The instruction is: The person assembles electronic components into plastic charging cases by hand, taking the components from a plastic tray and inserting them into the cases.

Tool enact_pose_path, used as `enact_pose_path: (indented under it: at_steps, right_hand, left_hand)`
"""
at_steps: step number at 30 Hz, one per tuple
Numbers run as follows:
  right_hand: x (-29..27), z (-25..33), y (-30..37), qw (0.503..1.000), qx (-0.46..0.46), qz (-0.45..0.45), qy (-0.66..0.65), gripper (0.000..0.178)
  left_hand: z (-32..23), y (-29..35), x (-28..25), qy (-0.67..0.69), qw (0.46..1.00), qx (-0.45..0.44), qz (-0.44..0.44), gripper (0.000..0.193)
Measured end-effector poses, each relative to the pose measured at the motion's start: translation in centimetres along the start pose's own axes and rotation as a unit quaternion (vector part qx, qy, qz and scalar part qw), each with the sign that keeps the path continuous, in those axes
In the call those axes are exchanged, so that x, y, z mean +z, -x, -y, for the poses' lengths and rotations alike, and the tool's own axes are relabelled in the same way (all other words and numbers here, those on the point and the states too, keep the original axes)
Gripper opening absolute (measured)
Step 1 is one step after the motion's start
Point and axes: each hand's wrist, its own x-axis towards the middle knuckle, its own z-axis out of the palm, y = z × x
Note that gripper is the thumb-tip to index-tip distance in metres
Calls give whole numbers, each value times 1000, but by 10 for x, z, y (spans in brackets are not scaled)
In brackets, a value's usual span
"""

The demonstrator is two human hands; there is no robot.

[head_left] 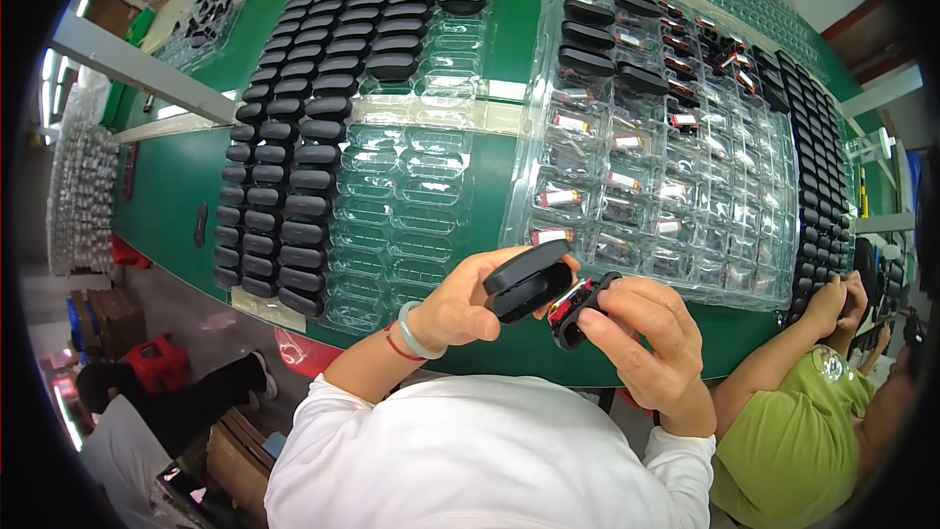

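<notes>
Grips an oval black case (527,286) in the fingers of the left hand (452,306); pinches a black insert with red parts (565,332) in those of the right hand (654,341). Holds both over the worktop (162,198), close to its near edge.

Up on the worker's head, a fisheye camera is peering down over the white shirt (490,451), catching the left hand (455,304) and right hand (651,333) close below, and facing across the green workbench (162,196) toward its far side.
</notes>
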Motion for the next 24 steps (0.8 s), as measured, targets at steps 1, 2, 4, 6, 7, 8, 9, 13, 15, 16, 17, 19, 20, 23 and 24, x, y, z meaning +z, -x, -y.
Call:
enact_pose_path:
  at_steps: [1,2,4,6,7,8,9,13,15,16,17,19,20,23,24]
  right_hand:
    - [-1,1,-2,1000,5,10,5,34]
    - [-1,1,-4,1000,3,13,3,34]
    - [-3,1,-6,999,11,34,-17,34]
    - [-1,3,-7,998,16,47,-26,34]
    - [0,4,-7,998,22,56,-32,35]
    - [0,4,-7,997,21,59,-34,35]
    - [1,5,-6,997,26,65,-31,34]
    - [6,5,-6,996,27,79,-30,34]
    - [8,4,-7,996,24,82,-29,34]
    - [8,4,-7,996,24,82,-25,33]
    - [9,4,-6,996,22,84,-27,33]
    - [12,4,-5,997,18,71,-1,33]
    - [12,4,-5,997,17,72,-1,33]
    - [13,3,-4,998,20,67,2,33]
    - [14,3,-4,998,15,61,12,34]
  left_hand:
    - [-1,0,0,1,1000,-12,12,93]
    - [-2,-1,-1,2,999,-24,24,90]
    - [-2,-1,-5,5,999,-22,35,85]
    - [0,-1,-9,-38,997,-19,64,83]
    - [-1,-1,-7,-35,997,-17,62,83]
    - [-4,-1,-2,-25,998,-45,39,88]
    - [-6,-1,1,-15,997,-74,17,92]
    - [-4,-1,-1,-19,997,-69,24,93]
    - [2,-1,-5,-35,996,-14,79,77]
    - [2,-1,-5,-33,996,-12,78,77]
    - [1,-1,-6,-30,996,-17,80,77]
    - [1,0,-6,-26,996,-22,81,77]
    - [1,-1,-6,-24,996,-17,81,77]
    - [2,-1,-6,-18,997,-15,80,77]
    - [2,-1,-6,-15,997,-16,78,77]
